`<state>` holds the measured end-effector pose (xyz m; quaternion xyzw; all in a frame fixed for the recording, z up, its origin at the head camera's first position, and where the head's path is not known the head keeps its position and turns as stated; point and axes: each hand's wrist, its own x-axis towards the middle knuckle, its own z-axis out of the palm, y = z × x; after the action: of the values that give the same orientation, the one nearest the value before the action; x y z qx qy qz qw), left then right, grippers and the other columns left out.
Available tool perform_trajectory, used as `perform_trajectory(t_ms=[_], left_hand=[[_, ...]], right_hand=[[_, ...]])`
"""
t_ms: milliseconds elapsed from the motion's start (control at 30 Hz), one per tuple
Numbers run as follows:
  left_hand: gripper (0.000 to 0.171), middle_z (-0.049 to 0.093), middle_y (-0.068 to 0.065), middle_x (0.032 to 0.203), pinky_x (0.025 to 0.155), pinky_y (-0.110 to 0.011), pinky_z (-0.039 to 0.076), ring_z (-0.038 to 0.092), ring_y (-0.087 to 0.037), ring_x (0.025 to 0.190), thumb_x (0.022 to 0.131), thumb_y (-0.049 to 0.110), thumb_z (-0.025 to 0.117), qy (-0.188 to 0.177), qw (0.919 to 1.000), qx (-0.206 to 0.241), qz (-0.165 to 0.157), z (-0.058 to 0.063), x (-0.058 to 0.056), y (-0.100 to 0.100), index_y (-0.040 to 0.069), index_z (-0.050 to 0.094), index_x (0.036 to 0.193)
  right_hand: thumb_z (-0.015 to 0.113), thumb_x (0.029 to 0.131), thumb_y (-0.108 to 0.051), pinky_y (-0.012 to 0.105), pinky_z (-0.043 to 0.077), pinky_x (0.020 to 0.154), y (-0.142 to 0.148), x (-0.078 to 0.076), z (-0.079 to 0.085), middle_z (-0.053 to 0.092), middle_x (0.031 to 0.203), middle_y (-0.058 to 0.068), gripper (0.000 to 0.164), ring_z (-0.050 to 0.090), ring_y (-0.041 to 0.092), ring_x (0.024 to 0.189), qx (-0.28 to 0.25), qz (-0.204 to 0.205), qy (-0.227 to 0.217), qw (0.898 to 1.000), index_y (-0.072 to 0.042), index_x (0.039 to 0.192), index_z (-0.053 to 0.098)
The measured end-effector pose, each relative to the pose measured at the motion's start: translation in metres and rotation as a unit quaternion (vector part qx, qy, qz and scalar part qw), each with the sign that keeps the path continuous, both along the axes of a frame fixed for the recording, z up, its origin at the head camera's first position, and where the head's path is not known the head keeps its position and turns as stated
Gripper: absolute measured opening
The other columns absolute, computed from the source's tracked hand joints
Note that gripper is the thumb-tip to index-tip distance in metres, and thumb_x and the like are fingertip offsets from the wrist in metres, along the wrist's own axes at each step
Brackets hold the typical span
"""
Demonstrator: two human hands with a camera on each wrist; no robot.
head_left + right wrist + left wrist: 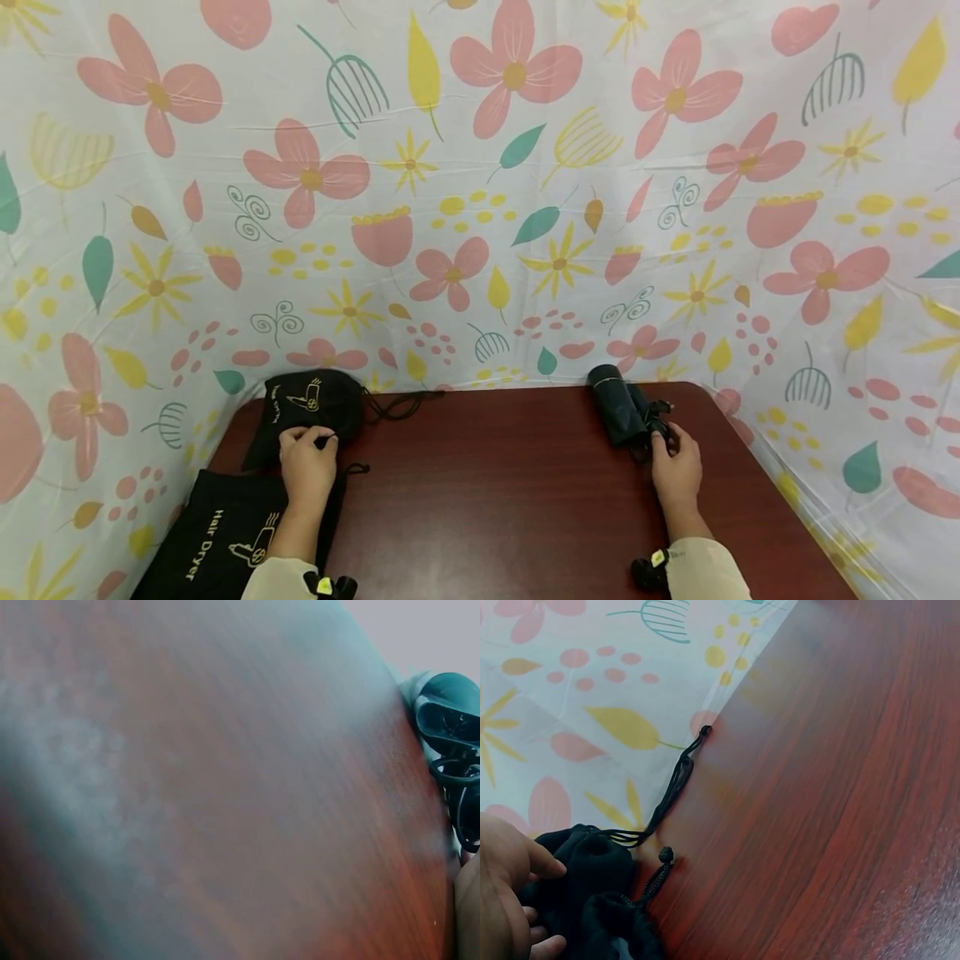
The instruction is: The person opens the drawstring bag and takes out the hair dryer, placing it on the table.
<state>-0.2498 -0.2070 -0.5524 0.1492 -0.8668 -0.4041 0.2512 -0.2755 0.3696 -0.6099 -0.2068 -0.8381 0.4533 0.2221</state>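
On the right of the table, a dark green hair dryer (618,408) lies near the back edge with its black cord (657,417) bunched beside it. My right hand (677,471) grips the dryer at its near end, by the cord. The right wrist view catches the dryer (450,720) and cord loops only at its edge. At the back left, my left hand (309,462) pinches the near side of a black drawstring bag (330,400) with a gold dryer print. In the left wrist view, the thumb lies over the black cloth (592,862), with other fingertips below.
A second black bag (225,525), lettered Hair Dryer, lies flat at the front left under my left forearm. The back bag's drawstring (401,406) trails right along the table's back edge. A flower-patterned cloth (480,208) hangs behind and beside the brown table (495,500).
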Motion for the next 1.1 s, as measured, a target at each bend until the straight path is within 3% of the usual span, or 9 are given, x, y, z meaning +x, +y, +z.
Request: perform_trajectory(t_ms=[133, 533, 800, 1100], left_hand=[[0.006, 0.046, -0.026, 0.119, 0.089, -0.060, 0.043, 0.048, -0.047, 0.110, 0.091, 0.007, 0.070, -0.009, 0.9999, 0.007, -0.005, 0.000, 0.001, 0.002, 0.002, 0.073, 0.094], [0.004, 0.047, -0.021, 0.118, 0.088, -0.056, 0.043, 0.050, -0.043, 0.110, 0.088, 0.008, 0.073, -0.018, 0.9998, 0.013, -0.003, -0.001, 0.001, 0.011, 0.004, 0.073, 0.090], [0.005, 0.046, -0.021, 0.119, 0.090, -0.056, 0.043, 0.049, -0.042, 0.112, 0.088, 0.009, 0.072, -0.019, 0.9997, 0.014, -0.002, -0.003, 0.001, 0.012, 0.004, 0.073, 0.089], [0.006, 0.047, -0.021, 0.121, 0.091, -0.056, 0.044, 0.050, -0.042, 0.113, 0.090, 0.010, 0.071, -0.030, 0.9993, 0.014, -0.016, 0.000, 0.002, 0.016, 0.004, 0.073, 0.091]], right_hand=[[0.050, 0.104, -0.039, 0.050, 0.044, 0.098, -0.001, 0.000, 0.000, 0.046, 0.142, 0.025, 0.055, 0.051, 0.039, 0.124, -0.001, -0.007, 0.009, 1.000, -0.006, 0.148, 0.047], [0.054, 0.103, -0.034, 0.013, 0.035, 0.083, 0.000, 0.002, -0.002, 0.049, 0.139, 0.022, 0.050, 0.054, 0.032, 0.119, 0.000, -0.022, 0.035, 0.999, -0.005, 0.145, 0.052], [0.055, 0.103, -0.033, 0.006, 0.033, 0.082, -0.002, 0.002, 0.000, 0.047, 0.141, 0.022, 0.051, 0.053, 0.033, 0.123, -0.001, -0.015, 0.040, 0.999, -0.004, 0.145, 0.051], [0.054, 0.104, -0.035, 0.010, 0.036, 0.086, -0.002, 0.001, 0.002, 0.045, 0.145, 0.024, 0.055, 0.052, 0.036, 0.126, -0.013, -0.007, 0.037, 0.999, -0.003, 0.148, 0.048]])
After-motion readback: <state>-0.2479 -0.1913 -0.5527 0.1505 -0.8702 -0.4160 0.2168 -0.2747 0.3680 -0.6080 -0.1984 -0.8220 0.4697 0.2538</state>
